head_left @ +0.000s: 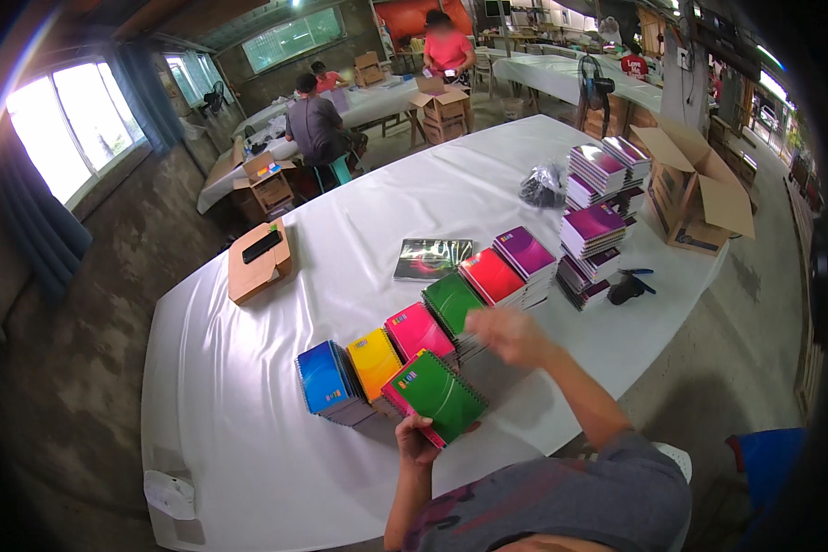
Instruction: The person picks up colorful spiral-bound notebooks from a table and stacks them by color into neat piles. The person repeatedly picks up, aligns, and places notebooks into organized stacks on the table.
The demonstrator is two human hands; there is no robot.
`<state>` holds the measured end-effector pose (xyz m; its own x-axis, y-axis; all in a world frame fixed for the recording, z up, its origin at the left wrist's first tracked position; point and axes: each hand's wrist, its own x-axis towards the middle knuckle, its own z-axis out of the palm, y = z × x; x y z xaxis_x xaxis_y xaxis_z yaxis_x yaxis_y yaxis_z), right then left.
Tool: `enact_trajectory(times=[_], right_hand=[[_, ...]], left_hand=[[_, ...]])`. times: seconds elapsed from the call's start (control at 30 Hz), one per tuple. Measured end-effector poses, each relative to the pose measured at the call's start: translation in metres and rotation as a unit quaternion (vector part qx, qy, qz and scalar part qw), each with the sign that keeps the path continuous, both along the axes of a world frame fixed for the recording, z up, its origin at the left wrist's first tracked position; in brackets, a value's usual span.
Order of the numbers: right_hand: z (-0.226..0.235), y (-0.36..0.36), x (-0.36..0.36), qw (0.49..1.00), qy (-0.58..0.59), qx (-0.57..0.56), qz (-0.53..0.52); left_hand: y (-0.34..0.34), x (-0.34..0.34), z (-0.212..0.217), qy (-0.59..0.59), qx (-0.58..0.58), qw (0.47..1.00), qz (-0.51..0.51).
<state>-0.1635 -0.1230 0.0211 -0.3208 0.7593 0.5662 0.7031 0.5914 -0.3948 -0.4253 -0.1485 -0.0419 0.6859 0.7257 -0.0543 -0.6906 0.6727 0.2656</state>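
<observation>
While my left hand (415, 440) grips the green notebook (440, 394) with a pink one at the table (248, 432) edge, my right hand (509, 333) hovers blurred, seemingly open, over the green stack (453, 304); next needs another notebook picked.

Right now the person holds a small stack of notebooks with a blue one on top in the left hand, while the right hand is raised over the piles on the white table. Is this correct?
Not quite. The top notebook in the left hand is green, not blue, as the head view shows. The rest holds: the right hand is raised over the piles on the white table.
</observation>
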Motion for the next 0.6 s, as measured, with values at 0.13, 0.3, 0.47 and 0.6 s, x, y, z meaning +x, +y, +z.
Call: enact_trajectory(times=[0.13, 0.3, 0.47, 0.6], right_hand=[[-0.03, 0.032, 0.045, 0.962, -0.171, -0.049, -0.205], [-0.081, 0.037, 0.057, 0.952, -0.184, 0.036, -0.242], [-0.029, 0.036, 0.039, 0.86, 0.425, -0.092, -0.267], [0.006, 0.029, 0.025, 0.752, 0.652, -0.073, 0.059]], left_hand=[[-0.006, 0.006, 0.032, 0.017, 0.0, 1.0, -0.008], [-0.009, 0.009, 0.033, 0.014, 0.015, 1.0, -0.001], [-0.009, 0.018, 0.024, 0.008, 0.029, 0.999, -0.039], [-0.011, 0.036, 0.031, -0.081, -0.014, 0.995, -0.059]])
